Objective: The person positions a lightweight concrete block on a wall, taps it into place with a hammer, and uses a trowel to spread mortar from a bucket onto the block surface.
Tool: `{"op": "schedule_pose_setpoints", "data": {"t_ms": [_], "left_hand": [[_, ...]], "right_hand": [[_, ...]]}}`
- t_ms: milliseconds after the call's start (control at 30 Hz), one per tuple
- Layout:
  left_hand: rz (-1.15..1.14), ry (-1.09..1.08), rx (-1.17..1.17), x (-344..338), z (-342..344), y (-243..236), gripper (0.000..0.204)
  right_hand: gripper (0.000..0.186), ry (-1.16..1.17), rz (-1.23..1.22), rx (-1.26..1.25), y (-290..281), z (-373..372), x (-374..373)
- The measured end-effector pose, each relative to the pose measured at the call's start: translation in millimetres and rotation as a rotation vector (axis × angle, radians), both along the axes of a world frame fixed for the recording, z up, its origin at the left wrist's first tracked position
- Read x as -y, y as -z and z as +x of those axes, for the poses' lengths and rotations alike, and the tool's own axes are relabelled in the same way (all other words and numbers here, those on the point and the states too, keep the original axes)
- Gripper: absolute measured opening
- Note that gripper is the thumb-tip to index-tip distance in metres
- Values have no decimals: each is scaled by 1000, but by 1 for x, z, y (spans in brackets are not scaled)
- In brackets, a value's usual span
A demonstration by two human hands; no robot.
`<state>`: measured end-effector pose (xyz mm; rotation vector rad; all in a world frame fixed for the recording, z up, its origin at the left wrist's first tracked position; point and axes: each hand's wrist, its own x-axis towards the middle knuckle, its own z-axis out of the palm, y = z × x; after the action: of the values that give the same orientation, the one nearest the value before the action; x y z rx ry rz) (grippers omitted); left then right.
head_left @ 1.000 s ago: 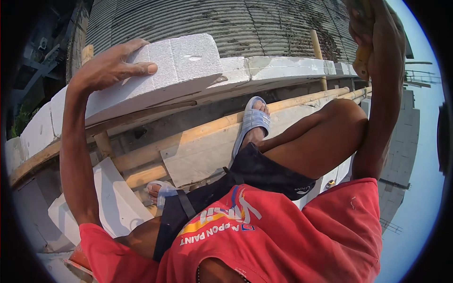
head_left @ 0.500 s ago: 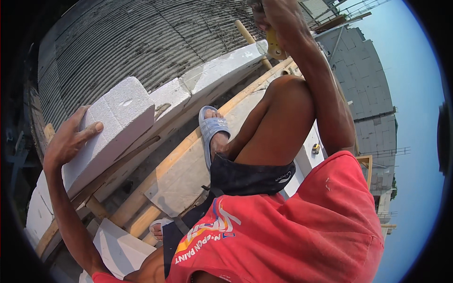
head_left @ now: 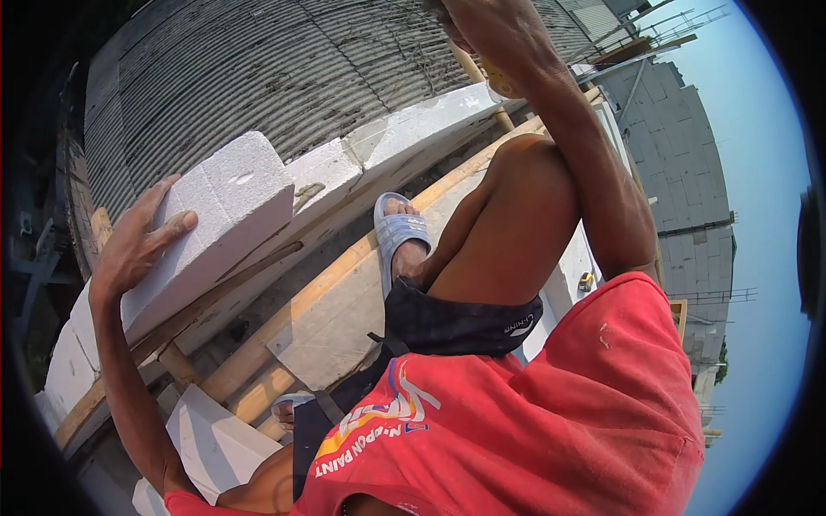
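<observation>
My left hand grips a white, speckled block on top of a low white block wall, thumb on its upper face, fingers over the far edge. The block sits higher than the neighbouring blocks and has a small pale chip on top. Up at the top edge, my right hand is closed on a yellow tool, mostly hidden by the hand and forearm; only its rounded yellow end shows, near the wall's far end.
Bamboo poles and a grey board lie underfoot along the wall, with more white blocks lower left. A small tape measure is beside my right knee. Corrugated roofing lies beyond the wall; a grey block wall rises right.
The view has swung round, so the wall now slants up to the right and the gripped block appears lower left. Both hands keep their holds; the yellow tool appears farther left.
</observation>
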<state>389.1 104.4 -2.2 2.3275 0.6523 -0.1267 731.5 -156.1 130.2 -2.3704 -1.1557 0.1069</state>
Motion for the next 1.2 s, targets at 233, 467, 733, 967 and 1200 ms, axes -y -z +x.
{"op": "schedule_pose_setpoints", "data": {"t_ms": [233, 467, 733, 967, 1200], "left_hand": [[96, 118, 112, -19, 4, 17, 105], [134, 100, 15, -22, -5, 29, 106], [145, 82, 40, -16, -4, 23, 109], [199, 95, 61, -27, -2, 40, 113], [206, 78, 28, -27, -7, 40, 114]], "right_hand": [[39, -84, 236, -208, -26, -30, 10], [46, -177, -43, -218, -4, -46, -5], [52, -435, -71, -255, 6, -40, -5], [54, -532, -392, -147, 47, -45, -4], [54, -575, -472, -19, 55, -55, -5]]}}
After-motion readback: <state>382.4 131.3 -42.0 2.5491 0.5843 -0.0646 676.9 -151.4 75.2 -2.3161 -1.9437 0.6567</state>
